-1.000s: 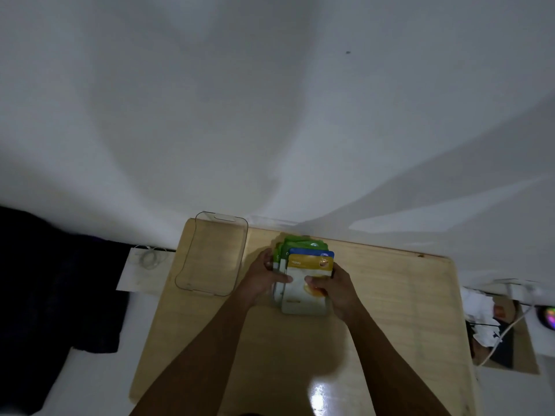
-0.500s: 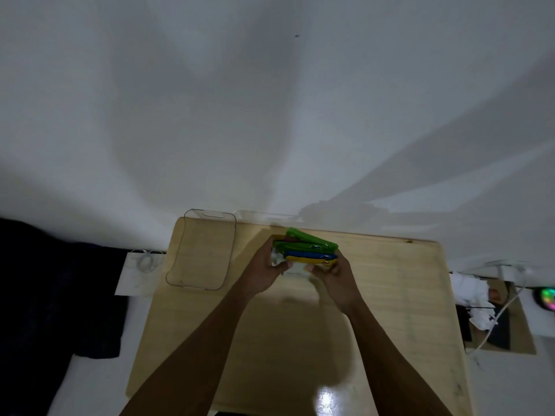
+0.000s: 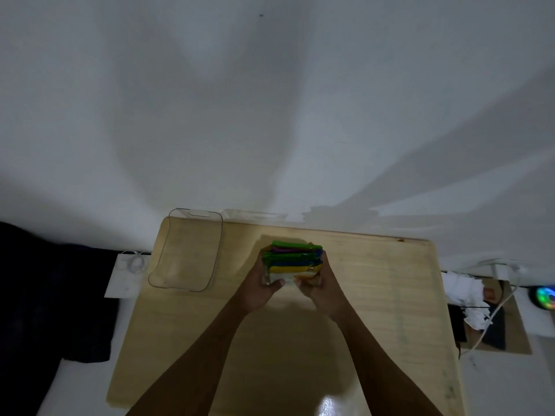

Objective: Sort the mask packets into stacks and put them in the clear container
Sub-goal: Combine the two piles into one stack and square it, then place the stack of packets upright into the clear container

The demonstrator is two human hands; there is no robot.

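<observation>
Both hands on one bundle of mask packets (image 3: 292, 261), stood on edge on the bench (image 3: 375, 310), well right of the clear container (image 3: 187, 253). Left hand (image 3: 264, 285) grip clamped on the bundle's left end, right hand (image 3: 322, 285) grip clamped on its right end. Green, purple, blue and yellow edges are mixed in the same bundle, so sorting looks not done. Container has nothing in it. Remaining, as I read it: split by colour into stacks, then load them into the container.
</observation>
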